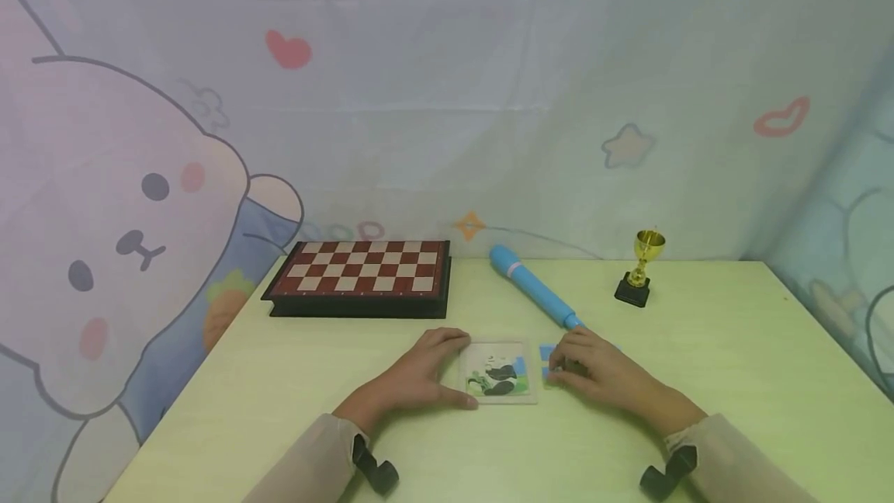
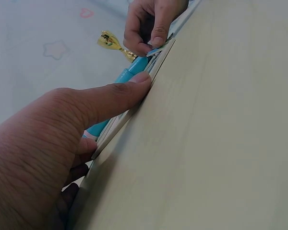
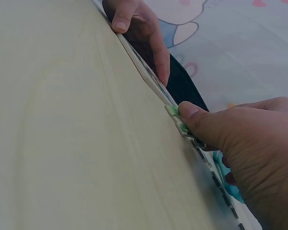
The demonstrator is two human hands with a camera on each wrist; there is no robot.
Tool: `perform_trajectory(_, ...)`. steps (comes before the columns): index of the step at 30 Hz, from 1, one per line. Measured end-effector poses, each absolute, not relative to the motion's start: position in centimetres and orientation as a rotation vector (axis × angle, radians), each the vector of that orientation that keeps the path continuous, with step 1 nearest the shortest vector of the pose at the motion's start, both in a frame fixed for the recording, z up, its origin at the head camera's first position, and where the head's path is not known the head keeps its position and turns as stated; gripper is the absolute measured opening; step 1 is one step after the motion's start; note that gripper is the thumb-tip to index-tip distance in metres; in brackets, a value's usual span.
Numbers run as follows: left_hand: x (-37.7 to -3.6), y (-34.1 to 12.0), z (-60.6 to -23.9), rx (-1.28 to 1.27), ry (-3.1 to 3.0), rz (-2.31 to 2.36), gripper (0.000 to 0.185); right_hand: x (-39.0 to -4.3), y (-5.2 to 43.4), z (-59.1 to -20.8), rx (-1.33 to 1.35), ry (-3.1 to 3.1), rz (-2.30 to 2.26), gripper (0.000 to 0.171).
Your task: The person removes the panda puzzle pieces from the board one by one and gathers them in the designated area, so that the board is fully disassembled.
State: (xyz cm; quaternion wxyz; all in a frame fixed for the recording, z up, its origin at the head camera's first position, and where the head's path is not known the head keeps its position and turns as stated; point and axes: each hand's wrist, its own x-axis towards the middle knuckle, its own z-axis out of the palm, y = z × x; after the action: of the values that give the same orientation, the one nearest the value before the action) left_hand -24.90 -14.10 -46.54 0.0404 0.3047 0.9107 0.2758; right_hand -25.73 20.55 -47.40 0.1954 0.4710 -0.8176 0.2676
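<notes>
Our left hand (image 1: 412,379) braced the flat square puzzle tray (image 1: 499,372); just right of the tray, our right hand (image 1: 594,369) pinched a thin blue-green puzzle piece (image 1: 546,353).

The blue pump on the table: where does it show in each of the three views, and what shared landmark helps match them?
Head: the blue pump lies diagonally at centre, behind the right hand.
Left wrist: a short stretch of it shows at upper centre, past the left hand's thumb.
Right wrist: only a teal sliver at the lower right, behind the right hand.
Shared landmark: the puzzle tray, seen edge-on in both wrist views.
</notes>
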Motion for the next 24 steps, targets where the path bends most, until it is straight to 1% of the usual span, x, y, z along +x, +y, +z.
perform_trajectory(24,-24.85,-14.19,-46.54,0.920,2.781,0.856,0.105,-26.14,20.67,-48.10,1.326,-2.281,0.740,0.016)
